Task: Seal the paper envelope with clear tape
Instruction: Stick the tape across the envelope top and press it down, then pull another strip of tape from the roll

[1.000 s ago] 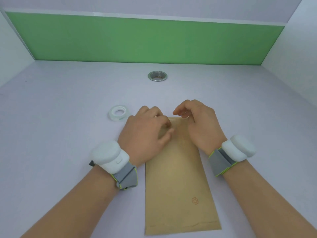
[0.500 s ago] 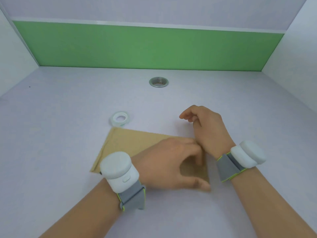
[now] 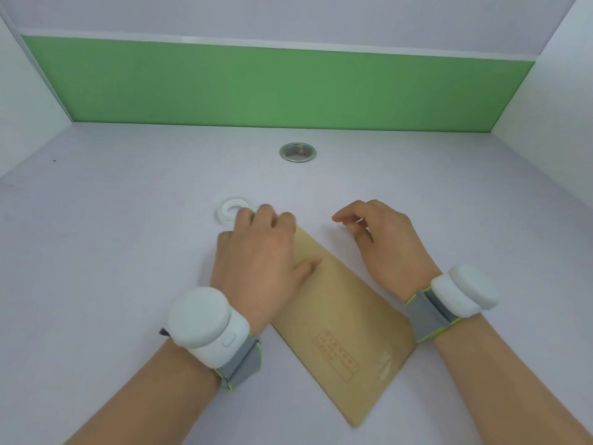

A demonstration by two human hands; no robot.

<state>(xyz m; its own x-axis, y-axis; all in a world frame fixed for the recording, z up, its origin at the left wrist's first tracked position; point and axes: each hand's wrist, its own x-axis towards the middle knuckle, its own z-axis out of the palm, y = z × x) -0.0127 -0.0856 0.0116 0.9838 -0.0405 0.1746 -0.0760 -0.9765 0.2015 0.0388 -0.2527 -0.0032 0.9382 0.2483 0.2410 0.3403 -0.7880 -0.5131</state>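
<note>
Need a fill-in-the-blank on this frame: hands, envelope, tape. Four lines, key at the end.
1. The left hand rests on the envelope, whose printed side faces ____.
2. The tape roll lies on the table by the fingertips of the ____ hand.
3. The right hand holds ____.
4. The panel behind the table is ____.
Missing words: up; left; nothing; green.

Illegible red print (image 3: 337, 356) on envelope (image 3: 346, 300)
</note>
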